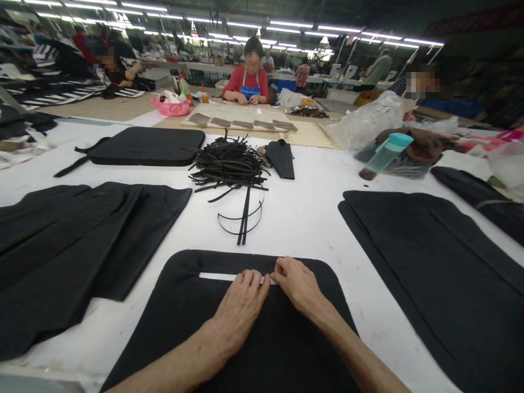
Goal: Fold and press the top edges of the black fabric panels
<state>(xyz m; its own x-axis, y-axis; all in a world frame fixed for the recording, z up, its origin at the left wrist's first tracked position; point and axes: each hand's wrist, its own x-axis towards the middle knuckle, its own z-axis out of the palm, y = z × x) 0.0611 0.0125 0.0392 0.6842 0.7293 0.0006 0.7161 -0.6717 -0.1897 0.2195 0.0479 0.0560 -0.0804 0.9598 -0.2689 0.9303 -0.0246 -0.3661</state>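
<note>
A black fabric panel [286, 338] with rounded far corners lies flat in front of me. Near its far edge runs a narrow white strip or slot [216, 277]; I cannot tell which. My left hand [245, 300] rests on the panel over part of that white band, its fingers bent together. My right hand [297, 281] pinches at the band's right end, close to the left fingertips. What the fingers hold, if anything, is too small to make out. Beyond the panel, two black strips [244, 218] and a thin curved strip lie on the white table [307, 218].
A heap of black strips [229, 161] sits mid-table beside a stack of black panels [147, 144]. Black fabric pieces lie at left [61, 245] and right [429, 273]. A turquoise-lidded bottle [387, 155] rests on bags. Across the table, a person in an apron [249, 82] works.
</note>
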